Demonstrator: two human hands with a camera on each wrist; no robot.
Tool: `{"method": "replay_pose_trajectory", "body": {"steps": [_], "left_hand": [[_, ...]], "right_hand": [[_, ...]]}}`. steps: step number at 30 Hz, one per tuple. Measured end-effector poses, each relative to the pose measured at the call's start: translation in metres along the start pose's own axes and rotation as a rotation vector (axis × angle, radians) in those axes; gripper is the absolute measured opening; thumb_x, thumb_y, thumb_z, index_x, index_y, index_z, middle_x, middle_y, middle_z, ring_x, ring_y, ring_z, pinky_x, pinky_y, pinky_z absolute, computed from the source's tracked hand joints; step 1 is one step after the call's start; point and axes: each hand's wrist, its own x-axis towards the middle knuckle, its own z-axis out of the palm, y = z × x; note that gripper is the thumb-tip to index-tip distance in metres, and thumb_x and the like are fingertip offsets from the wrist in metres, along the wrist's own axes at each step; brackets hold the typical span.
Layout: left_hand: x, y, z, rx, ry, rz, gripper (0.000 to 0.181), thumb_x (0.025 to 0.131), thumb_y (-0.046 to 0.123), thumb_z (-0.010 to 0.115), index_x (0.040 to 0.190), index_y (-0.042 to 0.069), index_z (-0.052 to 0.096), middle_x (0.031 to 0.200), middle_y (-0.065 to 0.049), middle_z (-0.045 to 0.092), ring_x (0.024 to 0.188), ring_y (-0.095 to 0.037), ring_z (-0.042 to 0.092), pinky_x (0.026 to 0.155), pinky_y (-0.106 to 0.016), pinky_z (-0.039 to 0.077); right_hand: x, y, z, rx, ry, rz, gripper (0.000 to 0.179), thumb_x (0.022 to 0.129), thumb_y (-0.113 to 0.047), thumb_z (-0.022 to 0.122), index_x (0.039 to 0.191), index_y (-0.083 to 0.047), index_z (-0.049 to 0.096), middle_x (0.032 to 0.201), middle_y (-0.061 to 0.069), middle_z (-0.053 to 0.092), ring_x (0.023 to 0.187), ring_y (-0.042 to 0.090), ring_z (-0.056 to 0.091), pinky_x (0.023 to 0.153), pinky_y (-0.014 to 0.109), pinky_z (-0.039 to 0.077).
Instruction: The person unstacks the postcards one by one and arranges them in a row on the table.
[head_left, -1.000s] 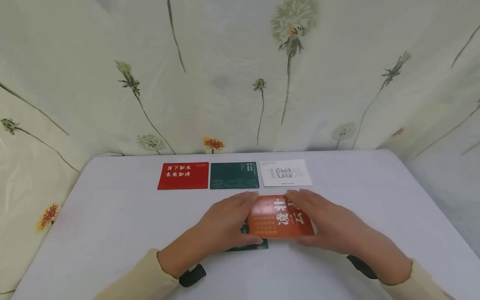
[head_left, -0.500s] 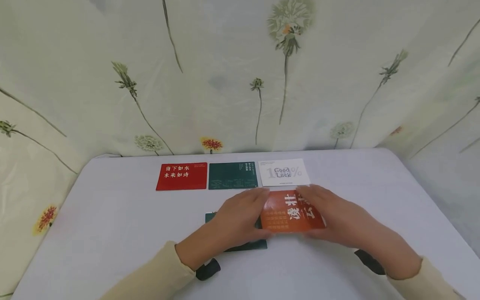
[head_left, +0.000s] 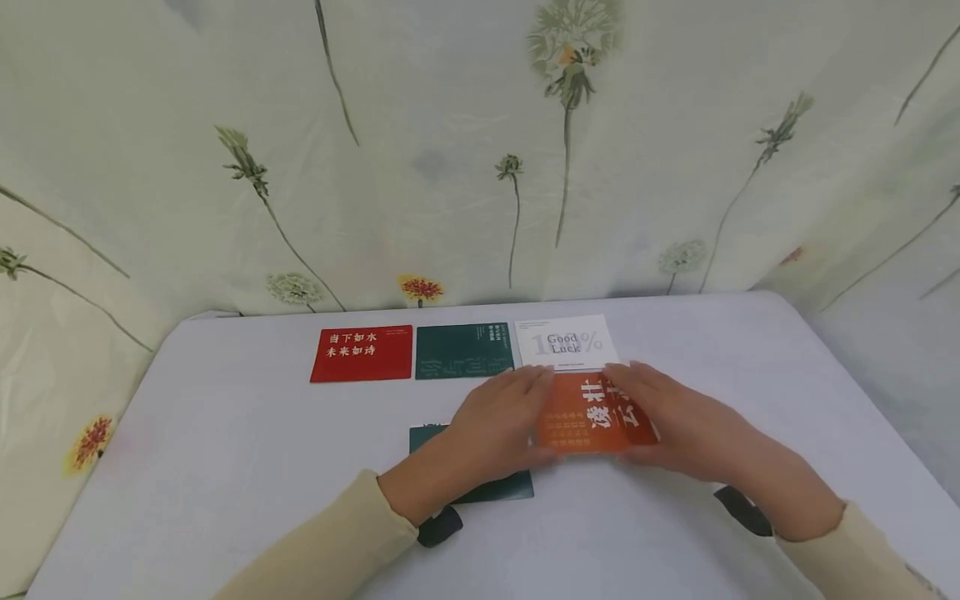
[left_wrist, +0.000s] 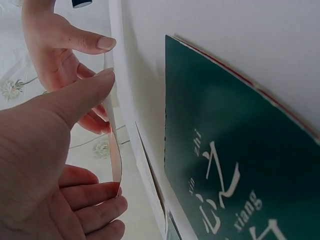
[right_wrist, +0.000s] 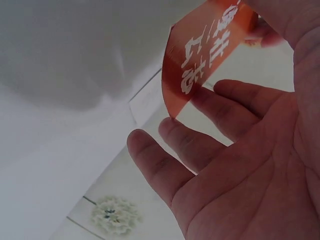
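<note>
Between both hands is an orange card (head_left: 581, 412) with large white characters, held up off the table. My left hand (head_left: 498, 421) pinches its left end, thumb at the near edge and fingers at the far edge. At the other end my right hand (head_left: 678, 425) grips it in the same way. The card bows slightly in the right wrist view, where its printed face (right_wrist: 192, 60) shows. Below my left wrist lies a dark green card (left_wrist: 225, 125) with white lettering, on top of other cards whose red and pale edges show. My forearm partly covers that pile in the head view.
Along the back of the white-covered table (head_left: 225, 450) lie a red card (head_left: 360, 367), a green card (head_left: 457, 354) and a white "Good Luck" card (head_left: 566, 329) in a row. Behind the table hangs a flower-patterned cloth (head_left: 420, 208).
Both hands have carried the orange card to the right and a little farther back, to just in front of the white card. More of the green card pile is uncovered on its left.
</note>
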Motion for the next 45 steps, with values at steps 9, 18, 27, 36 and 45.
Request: {"method": "replay_pose_trajectory", "body": {"steps": [9,18,27,36,45], "left_hand": [[0.008,0.001,0.007,0.036,-0.014,-0.02,0.1,0.087,0.058,0.08,0.163,0.01,0.035,0.16,-0.005,0.047,0.149,-0.021,0.041,0.124,-0.037,0.029],[0.015,0.002,0.014,0.047,-0.043,-0.032,0.1,0.086,0.059,0.079,0.162,0.01,0.037,0.16,-0.005,0.047,0.148,-0.021,0.041,0.124,-0.038,0.029],[0.016,0.001,0.016,0.048,-0.052,-0.027,0.098,0.086,0.059,0.079,0.161,0.011,0.038,0.16,-0.004,0.047,0.148,-0.021,0.042,0.124,-0.04,0.029],[0.014,0.001,0.019,0.05,-0.062,-0.029,0.096,0.087,0.058,0.079,0.16,0.01,0.04,0.16,-0.005,0.047,0.147,-0.021,0.042,0.123,-0.04,0.03],[0.015,0.001,0.021,0.053,-0.061,-0.026,0.094,0.087,0.057,0.079,0.16,0.011,0.041,0.16,-0.006,0.047,0.148,-0.022,0.042,0.124,-0.04,0.029]], "right_hand": [[0.006,0.009,0.004,0.004,-0.011,-0.008,0.098,0.079,-0.036,0.093,0.159,-0.011,0.041,0.156,0.022,0.047,0.142,0.044,0.045,0.101,0.061,0.052],[0.01,0.011,0.007,0.004,-0.041,0.007,0.098,0.079,-0.035,0.093,0.159,-0.012,0.041,0.156,0.017,0.049,0.136,0.039,0.051,0.099,0.058,0.054],[0.014,0.014,0.008,0.027,-0.08,0.031,0.098,0.079,-0.035,0.093,0.159,-0.014,0.041,0.157,0.015,0.048,0.137,0.039,0.051,0.102,0.059,0.052],[0.017,0.018,0.01,0.051,-0.105,0.03,0.096,0.08,-0.034,0.092,0.159,-0.013,0.041,0.157,0.015,0.048,0.136,0.039,0.052,0.104,0.06,0.05],[0.017,0.019,0.011,0.048,-0.098,0.02,0.095,0.079,-0.035,0.093,0.158,-0.014,0.043,0.154,0.016,0.051,0.133,0.039,0.054,0.103,0.06,0.051]]}}
